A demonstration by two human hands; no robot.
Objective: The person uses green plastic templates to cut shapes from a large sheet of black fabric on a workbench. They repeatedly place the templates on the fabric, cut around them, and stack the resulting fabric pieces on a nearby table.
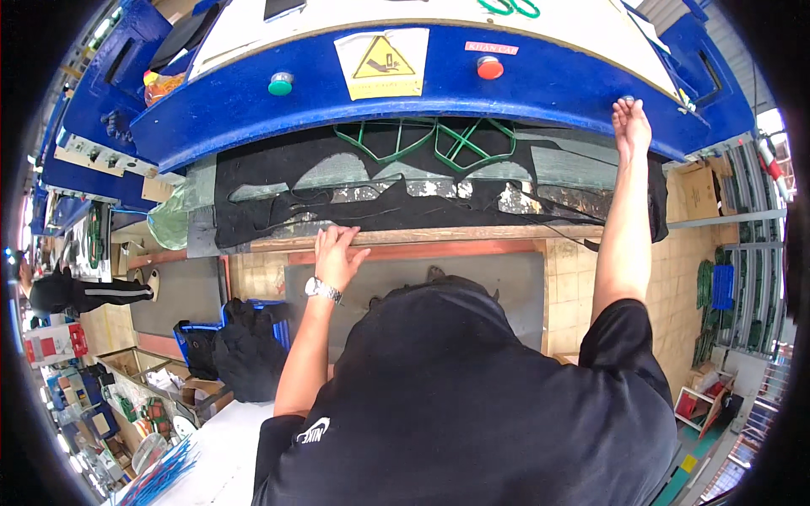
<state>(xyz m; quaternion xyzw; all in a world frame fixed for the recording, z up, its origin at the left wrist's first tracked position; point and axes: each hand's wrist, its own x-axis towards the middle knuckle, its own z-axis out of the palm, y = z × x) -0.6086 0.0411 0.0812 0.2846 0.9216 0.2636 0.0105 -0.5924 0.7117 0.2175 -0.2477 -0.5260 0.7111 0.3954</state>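
My left hand [336,257] rests with fingers apart on the wooden front edge [439,238] of the press bed and holds nothing. At the right end of the blue press beam [540,88], my right hand [631,133] is raised. Its fingers are curled together at a small silvery button [629,99]. Beneath the beam lies black fabric [261,215] with shaped gaps cut out of it, showing a grey, worn surface. Two green cutting dies [384,157] [477,150] stand on the fabric, partly hidden by the beam.
The beam carries a green button [280,83], a red button [489,67] and a yellow warning sign [382,63]. Blue crates [198,337] with black cloth [251,350] stand on the left. Racks of green dies [751,287] line the right. Another person [63,291] is at far left.
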